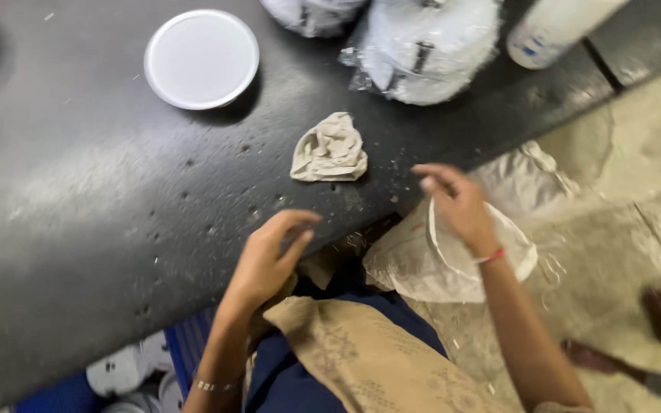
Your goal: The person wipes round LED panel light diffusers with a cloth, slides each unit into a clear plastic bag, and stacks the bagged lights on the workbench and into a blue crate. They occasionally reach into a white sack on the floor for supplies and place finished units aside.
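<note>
Crumpled cloth (330, 149): seen lying untouched on the dark bench (78, 214), just beyond both hands, with pale crumbs scattered about it.
Right hand (457, 200): held at the bench edge, fingers (431, 183) curled loosely together with nothing seen between them; whether the white plastic bag (422, 264) directly below is touched cannot be told.
Left hand (269, 256): raised at the near edge, fingers (300, 222) bent toward the thumb, nothing gripped.
Progress: specks are still spread over the bench near the cloth, so any wiping is judged barely begun, if begun at all.
Farther off: a round white lid (201, 58) is set on the bench, wrapped white bundles (426, 50) beside a white bottle (552, 27).
Floor: pale sacking (621, 153) is spread below.
</note>
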